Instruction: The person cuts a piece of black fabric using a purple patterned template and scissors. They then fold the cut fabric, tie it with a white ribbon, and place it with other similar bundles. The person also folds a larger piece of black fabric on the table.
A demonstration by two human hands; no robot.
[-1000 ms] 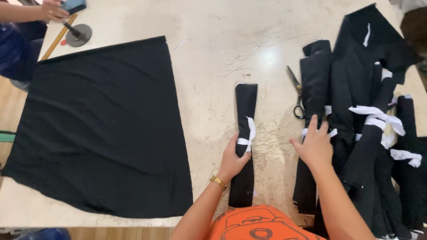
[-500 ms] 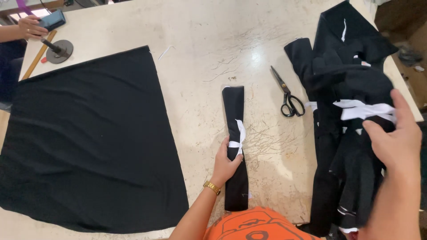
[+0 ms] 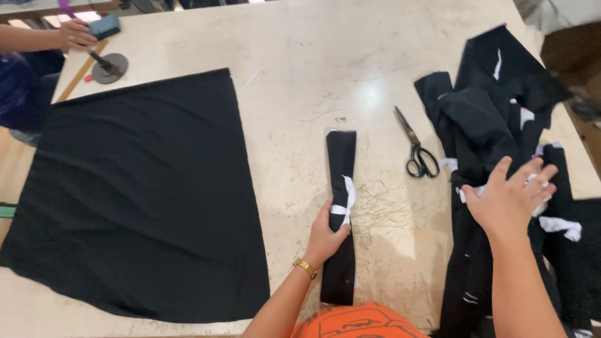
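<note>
My right hand (image 3: 510, 197) has dropped from mid-air onto the black pile (image 3: 494, 119), fingers spread wide, suggesting another piece comes next, while my left hand (image 3: 325, 238) still grips the tied bundle (image 3: 340, 188) at table centre.

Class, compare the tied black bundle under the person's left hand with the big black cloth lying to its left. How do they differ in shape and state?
The bundle is folded into a long narrow strip; the black cloth is spread flat in one wide sheet. The bundle has a white tie around its middle; the cloth has none. The left hand grips the bundle; no hand touches the cloth. Both are black fabric on the pale table.
</note>
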